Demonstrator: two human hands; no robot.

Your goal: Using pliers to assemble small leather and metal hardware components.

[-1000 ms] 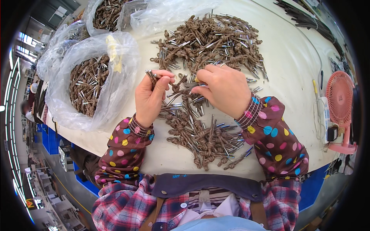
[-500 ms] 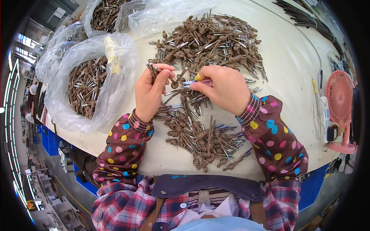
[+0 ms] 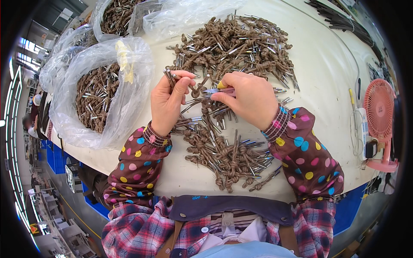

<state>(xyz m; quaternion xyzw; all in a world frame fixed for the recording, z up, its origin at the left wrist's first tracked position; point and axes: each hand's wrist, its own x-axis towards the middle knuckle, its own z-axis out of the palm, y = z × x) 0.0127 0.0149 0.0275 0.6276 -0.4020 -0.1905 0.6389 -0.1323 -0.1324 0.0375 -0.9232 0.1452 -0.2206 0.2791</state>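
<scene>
Hands over a white desk (image 3: pixel 327 73) strewn with brown knotted cords tipped with silver metal ends. Left hand (image 3: pixel 170 101), fingers closed, pinching one brown knotted cord with metal tips (image 3: pixel 168 76) upright between thumb and forefinger, just above the near heap. Right hand (image 3: pixel 249 99) clamped on a small metal cutting tool with a yellow handle (image 3: pixel 219 88), its tip pointing left toward the pinched cord, close to it; contact between tip and cord impossible to tell. Below both wrists, a loose near pile of knotted cords (image 3: pixel 228 157); beyond the hands, a larger far pile of the same cords (image 3: pixel 241 45). At the left edge of the desk, a clear plastic bag filled with more cords (image 3: pixel 97 96), with further clear bags (image 3: pixel 116 17) behind it. At the right edge, a small pink desk fan (image 3: pixel 378 112) beside white cables (image 3: pixel 356 124). Polka-dot brown sleeve covers (image 3: pixel 305 157) over both forearms.
</scene>
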